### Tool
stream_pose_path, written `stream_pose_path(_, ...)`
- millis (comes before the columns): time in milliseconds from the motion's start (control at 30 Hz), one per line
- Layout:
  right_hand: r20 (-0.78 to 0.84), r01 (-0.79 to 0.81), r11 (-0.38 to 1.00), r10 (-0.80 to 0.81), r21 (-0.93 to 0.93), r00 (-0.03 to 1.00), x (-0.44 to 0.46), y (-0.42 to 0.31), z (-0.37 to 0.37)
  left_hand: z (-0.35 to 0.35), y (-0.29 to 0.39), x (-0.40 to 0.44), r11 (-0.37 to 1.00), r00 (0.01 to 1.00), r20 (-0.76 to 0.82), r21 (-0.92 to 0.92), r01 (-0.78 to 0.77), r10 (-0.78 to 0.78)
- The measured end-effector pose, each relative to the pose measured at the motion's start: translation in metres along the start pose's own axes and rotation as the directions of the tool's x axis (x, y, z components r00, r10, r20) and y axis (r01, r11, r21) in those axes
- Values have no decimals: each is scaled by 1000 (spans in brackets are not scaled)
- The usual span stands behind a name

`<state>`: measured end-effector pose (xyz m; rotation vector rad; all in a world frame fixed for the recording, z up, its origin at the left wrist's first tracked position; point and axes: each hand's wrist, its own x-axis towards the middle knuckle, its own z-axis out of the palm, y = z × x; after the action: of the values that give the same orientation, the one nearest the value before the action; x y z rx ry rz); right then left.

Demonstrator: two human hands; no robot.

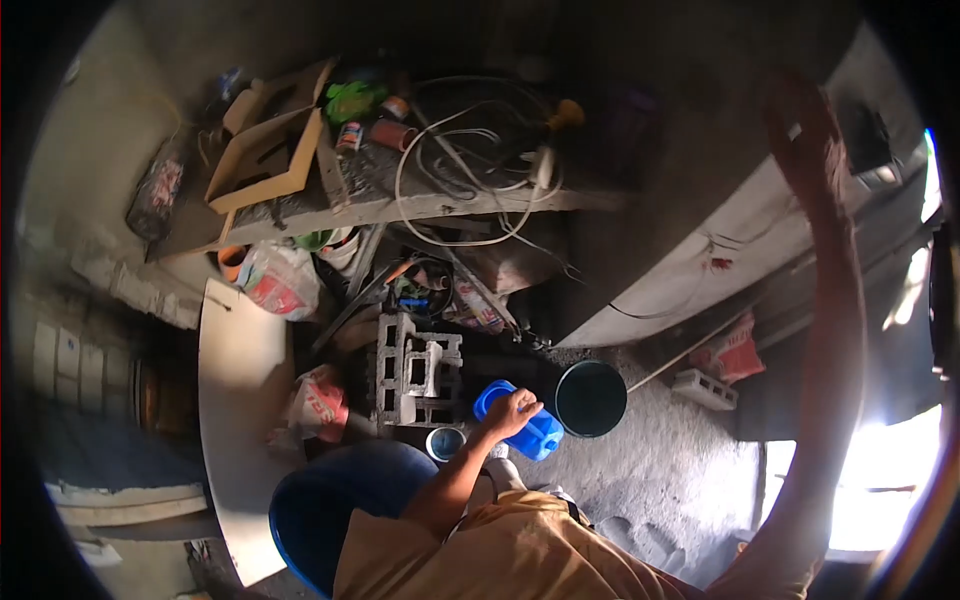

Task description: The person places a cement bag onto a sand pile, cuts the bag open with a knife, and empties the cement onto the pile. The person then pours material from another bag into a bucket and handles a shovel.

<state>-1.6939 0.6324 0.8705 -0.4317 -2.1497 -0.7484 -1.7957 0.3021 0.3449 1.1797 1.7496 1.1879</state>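
My left hand [512,412] is closed around the top of a blue plastic jug [541,437], which lies tilted with its capped end towards the lower right. Just right of the jug stands a round dark bucket [591,400]. A small pail [445,444] with bluish contents is left of it, below stacked concrete blocks [390,375]. My right arm stretches far up along the right side. At its end, my right hand [808,145] is near the pale slab [680,265], in deep shadow. Its fingers are too dim and blurred to make out, and so is a small white spot on it.
A large blue barrel [300,505] stands close at my left, beside a pale curved board [235,375]. Above, a cluttered shelf holds an open cardboard box [262,160] and a coiled white cable [400,190]. Another concrete block [706,390] and a red-white bag [738,350] lie right.
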Motion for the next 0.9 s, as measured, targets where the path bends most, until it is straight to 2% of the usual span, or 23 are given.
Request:
stream_pose_path(33, -1, 9, 1000, -9, 19, 1000, 10, 12, 16, -7, -4, -7, 999, 1000, -20, 25, 21, -21)
stream_pose_path(100, 69, 93, 988, -85, -121, 994, 22, 33, 43, -21, -21, -22, 996, 995, -53, 42, 83, -81)
stream_pose_path(133, 64, 102, 989, -96, -103, 993, 22, 38, 55, -28, -29, -29, 989, 989, -74, 60, 136, -131)
stream_pose_path(200, 229, -121, 984, 148, -131, 962, 18, 42, 76, -50, -39, -41, 964, 956, -134, 12, 265, -261)
stream_pose_path(233, 229, -109, 987, 133, -114, 964, 14, 50, 85, -61, -49, -43, 960, 946, -169, 8, 281, -276)
stream_pose_path(300, 191, 58, 939, 9, -338, 982, 4, 70, 100, -86, -61, -44, 957, 932, -236, 29, 288, -273)
stream_pose_path(333, 189, 66, 945, -4, -320, 982, -2, 82, 106, -102, -56, -41, 957, 926, -272, 53, 284, -260)
stream_pose_path(367, 160, 191, 906, -139, -379, 977, -5, 92, 112, -116, -51, -37, 943, 899, -308, 17, 333, -312)
stream_pose_path(400, 135, 304, 844, -272, -443, 953, -1, 87, 112, -128, -52, -31, 945, 888, -338, -14, 327, -312)
stream_pose_path(433, 121, 310, 847, -286, -432, 951, -1, 80, 109, -141, -53, -25, 948, 877, -374, -13, 319, -301)
stream_pose_path(500, 228, 100, 918, -10, -384, 974, 8, 48, 92, -167, -55, -5, 962, 849, -474, 11, 272, -235)
stream_pose_path(533, 221, 105, 919, -20, -379, 975, 8, 46, 91, -177, -60, 7, 970, 828, -530, 37, 238, -183)
stream_pose_path(567, 228, 134, 878, -30, -460, 973, 8, 47, 92, -194, -45, 17, 952, 811, -509, -59, 301, -288)
stream_pose_path(600, 233, 161, 829, -38, -535, 972, 9, 48, 94, -210, -35, 28, 974, 824, -520, -77, 215, -223)
stream_pose_path(667, 238, 201, 846, -91, -494, 967, 6, 68, 102, -237, -12, 47, 985, 790, -602, 26, 169, -120)
stream_pose_path(733, 258, 244, 856, -136, -455, 957, 4, 75, 110, -250, -32, 68, 975, 777, -588, -131, 180, -222)
stream_pose_path(767, 262, 218, 836, -92, -504, 961, 2, 75, 110, -254, -39, 76, 993, 798, -593, -101, 55, -104)
stream_pose_path(800, 265, 190, 811, -45, -554, 963, -3, 77, 109, -256, -43, 84, 993, 779, -623, -118, -10, -66)
stream_pose_path(833, 275, 191, 806, -36, -560, 961, -9, 89, 113, -260, -47, 91, 980, 790, -599, -200, 7, -128)
stream_pose_path(867, 235, 228, 815, -116, -533, 965, -14, 104, 120, -265, -53, 94, 960, 798, -572, -279, 29, -190)
stream_pose_path(900, 191, 265, 821, -193, -505, 962, -20, 117, 128, -269, -76, 97, 994, 794, -599, 31, -102, 101)
